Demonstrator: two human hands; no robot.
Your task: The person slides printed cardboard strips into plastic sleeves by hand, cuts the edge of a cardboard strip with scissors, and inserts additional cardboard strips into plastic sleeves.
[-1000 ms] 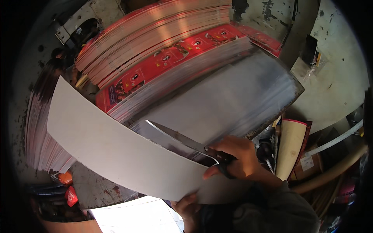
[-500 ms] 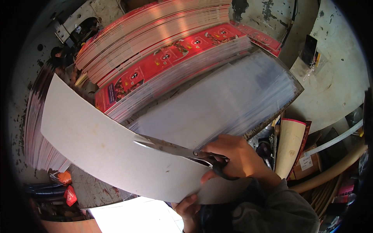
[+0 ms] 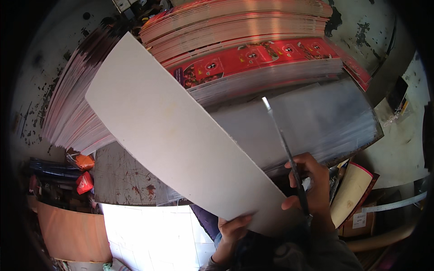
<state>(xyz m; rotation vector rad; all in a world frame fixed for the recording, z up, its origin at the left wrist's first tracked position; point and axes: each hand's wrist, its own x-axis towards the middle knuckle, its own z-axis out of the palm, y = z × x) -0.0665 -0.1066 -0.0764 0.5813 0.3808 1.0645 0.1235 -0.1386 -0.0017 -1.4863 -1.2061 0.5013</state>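
My left hand (image 3: 234, 229) grips the near end of a long, pale grey cardboard strip (image 3: 167, 122), thumb on its upper face. The strip slants up and away to the far left. In my right hand (image 3: 314, 180) is a pair of scissors (image 3: 283, 137), seen nearly edge-on, fingers wrapped round the handles. Its blades point up and away, apart from the strip's right edge. Beyond the scissors lies a stack of clear plastic sheets (image 3: 294, 117) on the table.
Behind the plastic sit tall stacks of red printed sheets (image 3: 253, 56). Another fanned stack (image 3: 77, 95) stands at the left. An orange plastic bag (image 3: 84, 161) and a red packet (image 3: 84, 182) lie by the scratched tabletop (image 3: 131, 176). A cream roll (image 3: 351, 192) leans at the right.
The scissors have come away from the cardboard's edge and turned upward. The strip has swung to a steeper slant, still in my left hand. The whole view has shifted.
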